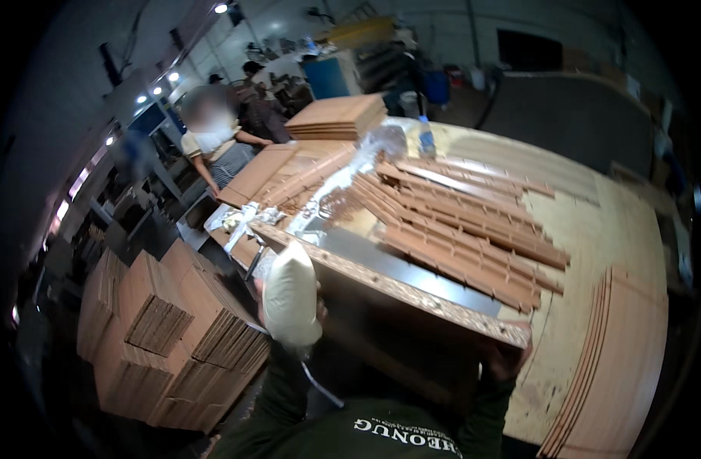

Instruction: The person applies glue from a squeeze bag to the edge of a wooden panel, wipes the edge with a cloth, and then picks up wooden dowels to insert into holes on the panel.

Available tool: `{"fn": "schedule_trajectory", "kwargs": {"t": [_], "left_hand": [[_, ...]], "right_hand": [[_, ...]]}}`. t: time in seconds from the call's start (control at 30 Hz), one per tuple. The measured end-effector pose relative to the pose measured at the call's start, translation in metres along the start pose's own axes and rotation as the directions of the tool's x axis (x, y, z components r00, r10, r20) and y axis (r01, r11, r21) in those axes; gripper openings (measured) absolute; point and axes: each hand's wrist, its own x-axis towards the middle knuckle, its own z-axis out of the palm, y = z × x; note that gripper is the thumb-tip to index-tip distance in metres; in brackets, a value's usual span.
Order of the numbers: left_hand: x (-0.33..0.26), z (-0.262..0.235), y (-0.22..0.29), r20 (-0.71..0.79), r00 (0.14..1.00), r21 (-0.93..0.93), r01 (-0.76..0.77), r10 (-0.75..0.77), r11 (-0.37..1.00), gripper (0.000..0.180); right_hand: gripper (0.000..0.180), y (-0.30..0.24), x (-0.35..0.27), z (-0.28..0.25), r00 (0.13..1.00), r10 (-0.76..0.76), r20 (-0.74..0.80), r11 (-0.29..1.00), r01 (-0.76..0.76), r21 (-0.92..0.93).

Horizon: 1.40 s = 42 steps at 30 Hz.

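Note:
A chipboard panel (411, 287) stands on edge in front of me, its rough speckled edge up and its dark face toward me. My right hand (509, 358) grips the panel's right end, partly in shadow. Near its left end, my left hand (321, 310) is wrapped round a soft white squeeze bottle (291, 298), which hides most of the fingers. I cannot tell whether that hand also touches the panel. Beyond the panel, several long brown slotted strips (465, 264) lie side by side on the table (595, 229).
Stacked brown boards (190, 336) stand at my left; flat panels (614, 359) lie at the right. A board pile (339, 115), a plastic bottle (426, 138) and crumpled white wrapping (247, 218) are farther off. Across the table, a person (220, 149) handles a brown panel (258, 174).

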Motion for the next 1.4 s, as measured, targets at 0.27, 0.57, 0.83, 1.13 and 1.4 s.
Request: {"fn": "schedule_trajectory", "kwargs": {"t": [0.27,0.57,0.83,1.13,1.4], "left_hand": [[-0.019,-0.035,0.041,0.037,0.995,-0.284,-0.083,0.097,0.955,0.085],[-0.016,-0.046,0.08,-0.29,0.913,0.304,-0.197,0.287,0.932,0.082],[0.063,0.002,0.058,-0.025,0.984,0.892,-0.057,0.175,0.449,0.086],[0.073,0.026,0.067,0.012,0.999,0.976,-0.022,0.047,0.218,0.077],[0.072,0.034,0.066,0.017,0.999,0.978,-0.026,0.047,0.208,0.077]], "right_hand": [[0.065,-0.032,0.018,0.017,0.966,0.0,-0.259,1.0,-0.006,-0.025],[0.044,-0.026,0.028,0.041,0.882,-0.053,-0.468,0.977,-0.052,-0.209],[0.044,-0.035,0.017,0.039,0.832,-0.125,-0.54,0.95,-0.056,-0.307],[0.045,-0.034,0.012,0.04,0.838,-0.116,-0.533,0.954,-0.054,-0.294],[0.044,-0.039,0.01,0.041,0.835,-0.108,-0.539,0.961,-0.051,-0.272]]}}
